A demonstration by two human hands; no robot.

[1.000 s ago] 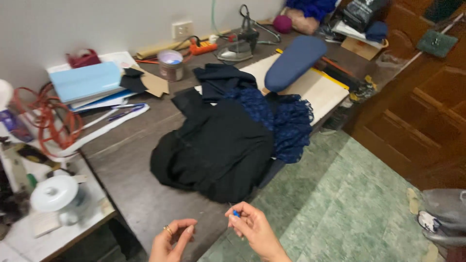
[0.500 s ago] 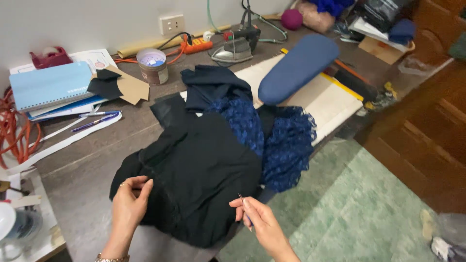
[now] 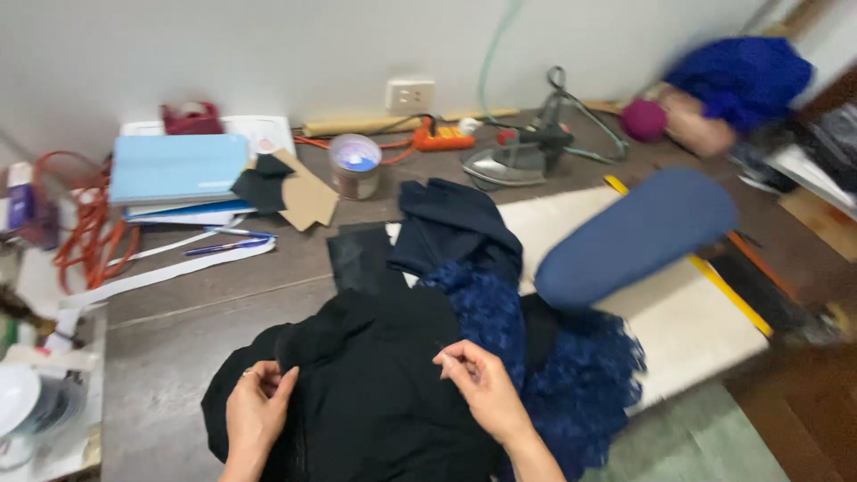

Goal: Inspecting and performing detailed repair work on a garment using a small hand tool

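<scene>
Now both hands (image 3: pixel 259 415) on black garment (image 3: pixel 375 393)

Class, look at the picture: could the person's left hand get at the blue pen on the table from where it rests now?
Probably yes. The left hand rests on the black garment; the blue pen lies uncovered on bare table beyond it, nothing standing between.

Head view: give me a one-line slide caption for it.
Left hand and right hand rest on black cloth beside blue lace on a cluttered table.
</scene>
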